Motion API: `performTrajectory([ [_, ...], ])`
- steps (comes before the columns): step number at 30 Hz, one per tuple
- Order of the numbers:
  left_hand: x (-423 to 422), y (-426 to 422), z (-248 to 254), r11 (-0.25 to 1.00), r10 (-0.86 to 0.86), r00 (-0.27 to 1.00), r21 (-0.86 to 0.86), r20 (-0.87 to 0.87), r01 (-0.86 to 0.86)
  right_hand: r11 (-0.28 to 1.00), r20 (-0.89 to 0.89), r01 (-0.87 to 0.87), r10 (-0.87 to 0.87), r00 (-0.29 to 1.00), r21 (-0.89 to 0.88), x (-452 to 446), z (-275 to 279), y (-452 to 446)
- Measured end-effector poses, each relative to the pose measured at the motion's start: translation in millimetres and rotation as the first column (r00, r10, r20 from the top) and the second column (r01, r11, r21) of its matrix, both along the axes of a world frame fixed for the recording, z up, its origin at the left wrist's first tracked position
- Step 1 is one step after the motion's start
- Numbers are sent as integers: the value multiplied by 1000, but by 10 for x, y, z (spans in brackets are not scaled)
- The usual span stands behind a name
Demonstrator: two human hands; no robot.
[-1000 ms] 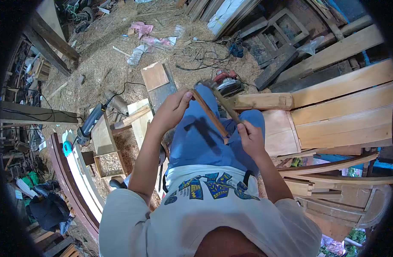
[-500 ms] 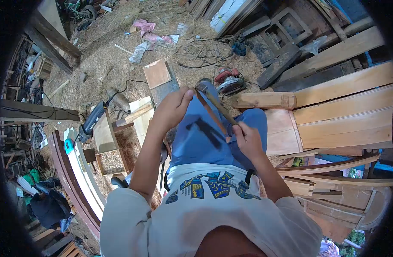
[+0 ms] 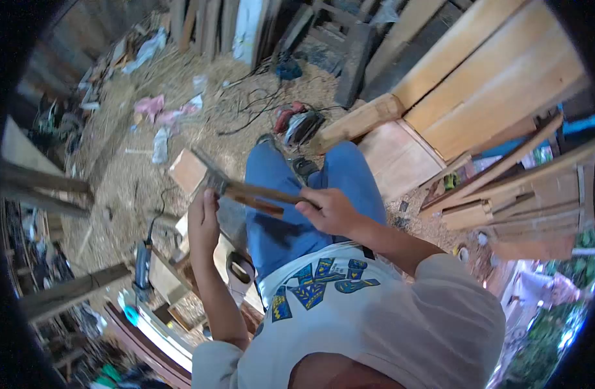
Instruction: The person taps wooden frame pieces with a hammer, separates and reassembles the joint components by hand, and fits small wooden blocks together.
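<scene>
Hammer (image 3: 260,190) is clamped in right grip (image 3: 328,210), strip (image 3: 266,206) in left grip (image 3: 205,217), saw (image 3: 300,124) lying beyond.

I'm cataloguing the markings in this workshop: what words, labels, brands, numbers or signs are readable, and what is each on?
No text is readable.
White T-shirt with a blue-and-yellow print: any lettering is too small or blurred.
Dark blue elongated power tool: any brand marking is too blurred.
Red-and-grey power tool: any label is too blurred.
Hammer with a brown wooden handle: none visible.
</scene>
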State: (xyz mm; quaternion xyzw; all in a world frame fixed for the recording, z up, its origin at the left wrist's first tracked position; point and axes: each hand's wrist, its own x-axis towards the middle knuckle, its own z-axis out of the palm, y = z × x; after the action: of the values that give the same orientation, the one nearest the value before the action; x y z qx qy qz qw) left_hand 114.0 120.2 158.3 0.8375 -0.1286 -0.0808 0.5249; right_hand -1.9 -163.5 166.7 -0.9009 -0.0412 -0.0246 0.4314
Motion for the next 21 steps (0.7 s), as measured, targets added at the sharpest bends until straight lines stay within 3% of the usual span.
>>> performTrajectory([
  [5, 28, 15, 172, 999, 35, 999, -33, 18, -34, 999, -58, 23, -26, 998, -49, 141, -177, 86],
  [6, 66, 49, 111, 998, 39, 999, -54, 2, -39, 1000, -35, 2, -2, 999, -10, 157, -149, 77],
  [9, 112, 17, 240, 994, 23, 997, 109, 79, -31, 995, -9, -9, 10, 1000, 96, 146, 40, 116],
  [10, 95, -15, 248, 996, 54, 997, 63, 61, -57, 994, 41, -16, 12, 999, 108, 147, 43, 134],
  [14, 143, 7, 185, 999, 44, 999, 25, -22, -44, 999, -97, 20, -16, 995, 41, 263, -77, 142],
  [21, 225, 38, 297, 987, 64, 997, 142, 43, -69, 971, -53, -40, 54, 997, 238, 237, 181, 209],
])
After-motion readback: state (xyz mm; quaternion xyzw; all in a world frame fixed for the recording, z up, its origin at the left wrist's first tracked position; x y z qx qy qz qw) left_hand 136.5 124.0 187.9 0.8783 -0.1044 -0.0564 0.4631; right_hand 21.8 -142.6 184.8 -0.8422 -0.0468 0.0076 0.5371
